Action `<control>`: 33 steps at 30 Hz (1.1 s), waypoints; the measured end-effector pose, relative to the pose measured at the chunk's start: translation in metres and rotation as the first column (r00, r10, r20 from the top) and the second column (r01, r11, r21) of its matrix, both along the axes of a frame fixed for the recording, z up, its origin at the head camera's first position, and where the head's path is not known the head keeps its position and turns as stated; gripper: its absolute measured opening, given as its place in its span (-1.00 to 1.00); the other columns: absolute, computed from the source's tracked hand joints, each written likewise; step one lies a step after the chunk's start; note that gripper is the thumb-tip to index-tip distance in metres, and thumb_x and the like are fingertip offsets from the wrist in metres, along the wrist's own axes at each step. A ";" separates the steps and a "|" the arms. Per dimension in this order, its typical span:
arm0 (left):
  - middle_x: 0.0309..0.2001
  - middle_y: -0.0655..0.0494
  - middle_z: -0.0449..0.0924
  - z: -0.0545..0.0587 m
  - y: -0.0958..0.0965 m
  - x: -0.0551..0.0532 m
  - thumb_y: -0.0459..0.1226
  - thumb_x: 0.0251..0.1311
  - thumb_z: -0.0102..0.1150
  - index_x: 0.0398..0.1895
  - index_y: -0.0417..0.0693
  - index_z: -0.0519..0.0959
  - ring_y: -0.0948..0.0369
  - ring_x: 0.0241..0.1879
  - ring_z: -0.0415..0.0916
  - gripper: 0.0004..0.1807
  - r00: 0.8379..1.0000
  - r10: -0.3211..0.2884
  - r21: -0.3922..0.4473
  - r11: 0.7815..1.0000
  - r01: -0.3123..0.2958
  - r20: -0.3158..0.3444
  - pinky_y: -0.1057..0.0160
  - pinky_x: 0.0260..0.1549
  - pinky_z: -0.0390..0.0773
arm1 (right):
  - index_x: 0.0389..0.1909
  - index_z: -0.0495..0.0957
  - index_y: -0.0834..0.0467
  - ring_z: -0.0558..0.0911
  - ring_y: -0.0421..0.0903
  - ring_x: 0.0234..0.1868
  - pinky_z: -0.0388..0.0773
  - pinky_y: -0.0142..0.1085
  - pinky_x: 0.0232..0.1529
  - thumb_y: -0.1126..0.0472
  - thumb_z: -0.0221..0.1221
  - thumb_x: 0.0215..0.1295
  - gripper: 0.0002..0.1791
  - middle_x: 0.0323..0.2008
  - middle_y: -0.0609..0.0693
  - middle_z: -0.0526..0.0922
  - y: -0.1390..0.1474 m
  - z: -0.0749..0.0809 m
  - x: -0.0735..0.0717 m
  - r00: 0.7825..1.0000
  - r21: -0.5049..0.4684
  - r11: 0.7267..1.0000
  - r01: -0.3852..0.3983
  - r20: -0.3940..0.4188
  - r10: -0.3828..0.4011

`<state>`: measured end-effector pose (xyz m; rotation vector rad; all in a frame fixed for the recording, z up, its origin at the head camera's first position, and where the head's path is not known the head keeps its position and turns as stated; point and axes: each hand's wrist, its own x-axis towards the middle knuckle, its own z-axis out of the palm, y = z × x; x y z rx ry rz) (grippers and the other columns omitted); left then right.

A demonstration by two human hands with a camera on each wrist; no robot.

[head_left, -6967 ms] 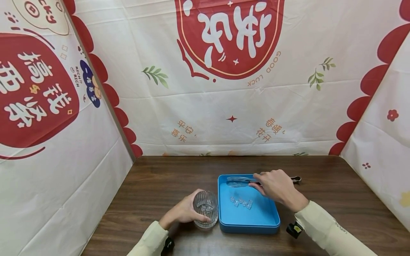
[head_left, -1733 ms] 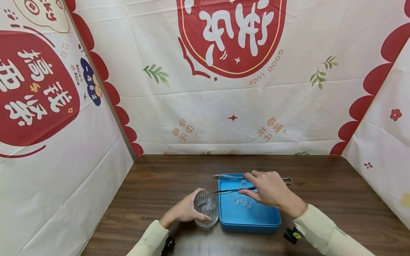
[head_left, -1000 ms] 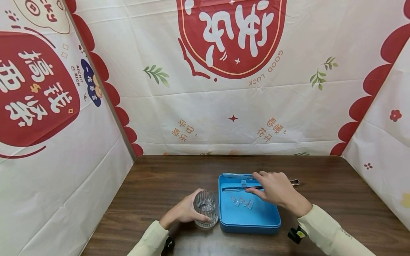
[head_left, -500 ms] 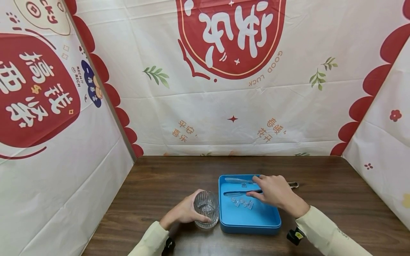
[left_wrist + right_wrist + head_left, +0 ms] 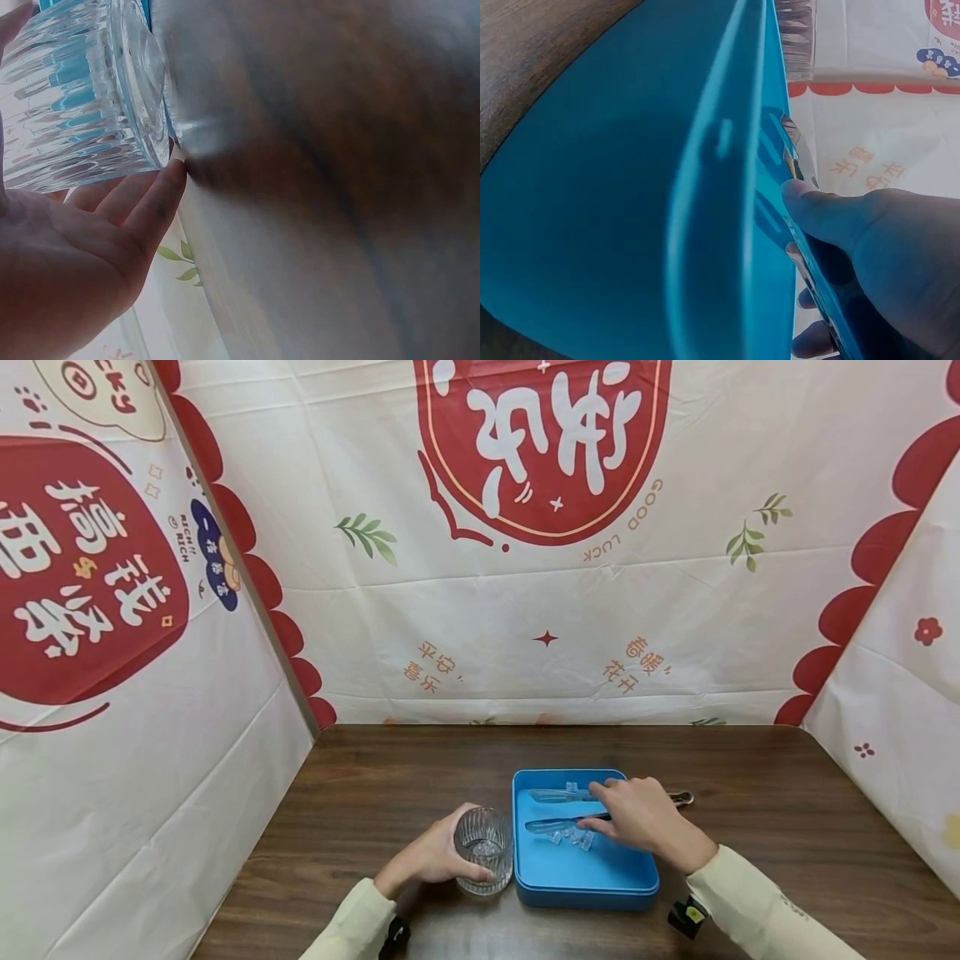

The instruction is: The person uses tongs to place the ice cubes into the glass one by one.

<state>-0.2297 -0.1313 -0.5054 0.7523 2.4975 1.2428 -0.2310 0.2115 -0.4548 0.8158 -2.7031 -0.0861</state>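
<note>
In the head view my left hand (image 5: 431, 852) holds a clear ribbed glass (image 5: 483, 847) standing against the left side of a blue tray (image 5: 600, 875). A few clear pieces show at the bottom of the glass. My right hand (image 5: 641, 817) grips a pair of tongs (image 5: 546, 826), their two arms spread apart above the tray. The nearer arm overlaps a cluster of small clear cubes (image 5: 585, 842); a lone cube (image 5: 572, 787) shows beyond the farther arm. In the right wrist view, the thumb (image 5: 832, 210) presses along the tongs, and nothing shows between their tips.
A dark wooden table (image 5: 360, 793) carries everything. White printed cloth (image 5: 480, 635) rises along its back, with more at both sides. The tray's raised rim (image 5: 746, 225) stands close before the right wrist camera.
The tongs have left the glass's rim, where they were 1.7 seconds ago, moving right and then nearer over the cluster. Compared with seven seconds ago, a lone cube shows at the tray's back.
</note>
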 end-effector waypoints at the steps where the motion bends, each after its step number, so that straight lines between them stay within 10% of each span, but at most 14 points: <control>1: 0.02 0.11 0.56 0.000 0.000 0.000 0.00 -0.19 0.61 0.27 0.16 0.33 0.17 -0.04 0.53 -0.10 1.000 0.001 0.000 1.000 -0.001 0.001 0.21 -0.09 0.54 | -0.09 0.65 0.11 0.50 -0.17 -0.67 0.21 -0.41 -0.75 -0.35 0.24 0.16 -0.39 -0.43 0.01 0.71 0.000 -0.001 0.000 1.000 0.004 1.000 0.001 0.004 -0.001; 33: 0.00 0.18 0.55 -0.001 0.000 -0.001 0.02 -0.17 0.59 0.27 0.22 0.32 0.25 -0.07 0.53 -0.11 1.000 -0.002 -0.006 1.000 0.002 0.008 0.23 -0.11 0.55 | -0.57 0.46 0.00 0.17 -0.25 -0.79 0.04 -0.41 -0.74 -0.19 0.29 0.21 -0.60 -0.79 -0.17 0.16 -0.001 -0.006 0.001 0.999 -0.024 1.000 0.001 0.048 0.000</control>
